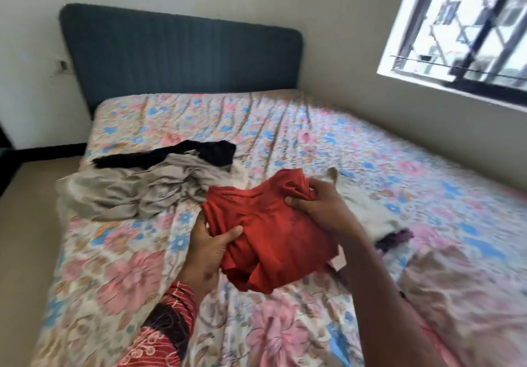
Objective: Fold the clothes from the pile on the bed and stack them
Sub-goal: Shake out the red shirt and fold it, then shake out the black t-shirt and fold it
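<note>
A bunched red garment [271, 230] hangs just above the flowered bed sheet [114, 281], held between both hands. My left hand [209, 248] grips its lower left edge with the thumb on top. My right hand [319, 205] pinches its upper right corner. To the left lies a crumpled beige garment [137, 192] with a black garment [182, 154] draped behind it. A dark purple piece [395, 238] peeks out to the right of my right forearm, beside a blurred whitish cloth [368, 210].
The blue padded headboard [179, 56] stands at the far end. A barred window [467, 24] is in the right wall. The bed's left edge drops to a tan floor [25, 238]. A pink-beige patterned fabric [470, 295] lies at the lower right.
</note>
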Available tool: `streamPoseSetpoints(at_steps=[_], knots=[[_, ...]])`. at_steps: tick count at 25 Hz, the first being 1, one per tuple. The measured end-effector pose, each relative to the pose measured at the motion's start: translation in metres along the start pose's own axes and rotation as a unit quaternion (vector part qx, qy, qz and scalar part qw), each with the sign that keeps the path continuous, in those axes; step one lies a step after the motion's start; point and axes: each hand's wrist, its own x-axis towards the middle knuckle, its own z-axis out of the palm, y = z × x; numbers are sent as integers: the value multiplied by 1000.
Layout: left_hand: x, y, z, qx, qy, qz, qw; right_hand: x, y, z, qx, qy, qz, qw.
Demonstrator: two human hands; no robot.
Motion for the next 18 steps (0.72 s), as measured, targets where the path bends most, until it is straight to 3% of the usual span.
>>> streamPoseSetpoints(at_steps=[5, 7, 10, 13, 15, 18], knots=[[28, -7, 138, -20, -83, 9, 996, 32, -4, -126, -93, 123, 11, 988], [53, -17, 168, 2, -110, -37, 993, 62, 5, -153, -133, 145, 55, 979], [84, -49, 181, 133, -156, -120, 971, 98, 50, -160, -274, 105, 177, 939], [90, -53, 173, 215, -153, -131, 956, 106, 87, -140, -342, 58, 246, 905], [91, -34, 169, 219, -149, -121, 957, 107, 85, -123, -350, 135, 226, 899], [110, -17, 154, 238, -128, -108, 957, 115, 62, -89, -382, 246, 111, 884]])
